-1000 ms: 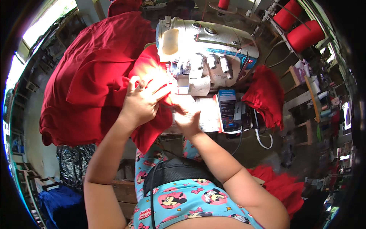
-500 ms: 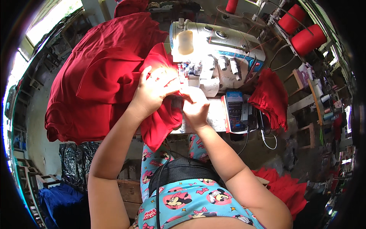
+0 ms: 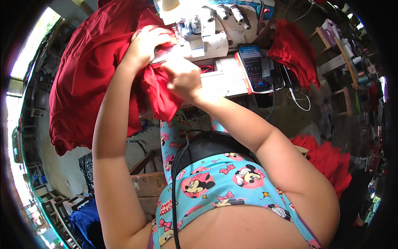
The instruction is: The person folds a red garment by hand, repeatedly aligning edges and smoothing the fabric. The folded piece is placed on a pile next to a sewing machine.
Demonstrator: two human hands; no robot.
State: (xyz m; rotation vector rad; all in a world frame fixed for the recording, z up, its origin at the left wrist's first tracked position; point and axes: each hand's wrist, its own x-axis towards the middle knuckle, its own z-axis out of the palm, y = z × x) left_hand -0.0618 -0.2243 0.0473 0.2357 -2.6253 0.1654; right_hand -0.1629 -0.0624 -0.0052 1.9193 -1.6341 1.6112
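Note:
A large heap of red cloth (image 3: 91, 79) covers the left of the sewing table and hangs over its front edge. Just left of the sewing machine (image 3: 232, 31), my left hand (image 3: 143, 47) has its fingers curled over a fold of this cloth. My right hand (image 3: 184, 79) is close beside it, nearer to me and smeared by motion. Its fingers are bent in at the same cloth, and the fingertips are hard to make out. A loose end of the cloth hangs below both hands. Glare from the machine's lamp washes out the area by the needle.
A phone (image 3: 251, 68) lies at the table's right, with a cable (image 3: 300, 103) near it. Further right hangs a bunch of red cloth pieces (image 3: 292, 52). More red cloth (image 3: 325, 162) lies low on the right, and blue cloth (image 3: 85, 220) at lower left.
Both hands have drawn left, away from the needle area, with the red cloth. My left fingers have gone from spread to curled. The view has shifted, so the machine sits higher in the picture.

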